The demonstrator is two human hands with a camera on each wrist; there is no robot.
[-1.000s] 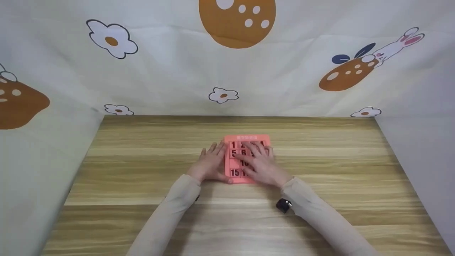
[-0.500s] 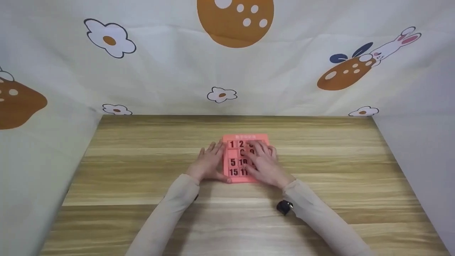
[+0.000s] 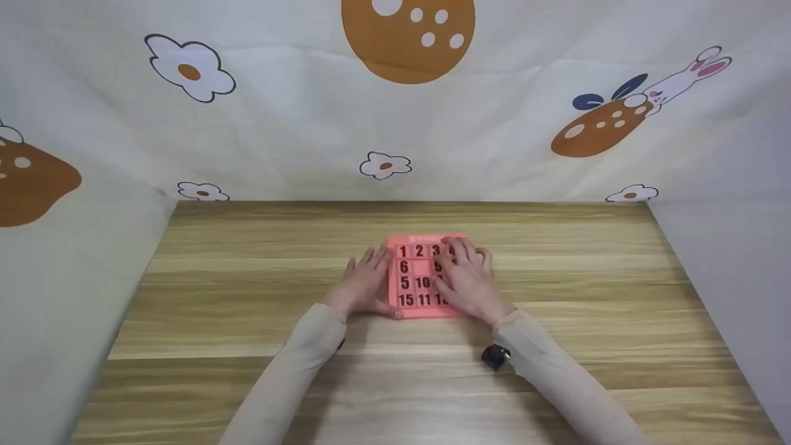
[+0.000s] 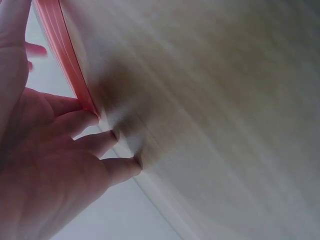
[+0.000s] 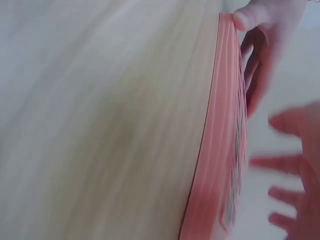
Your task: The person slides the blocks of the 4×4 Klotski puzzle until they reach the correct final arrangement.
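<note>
Wood-grained tabletop point(image 3: 247, 337) is bearing a pink rectangular number-tile board point(image 3: 421, 267), near centre in head view. Left wrist view: your left hand point(image 4: 55, 155), fingers extended, is bracing its edge, probably preventing slips. Right wrist view: your right hand point(image 5: 306, 172) is spreading fingers apart, gripping nothing.

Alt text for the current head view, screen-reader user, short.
A pink sliding number puzzle lies on a wood-grain table; a person's left hand is against its left edge, the right hand over its right side. One bare slot shows just right of the 6 tile. Behind is a pale printed cloth.
</note>
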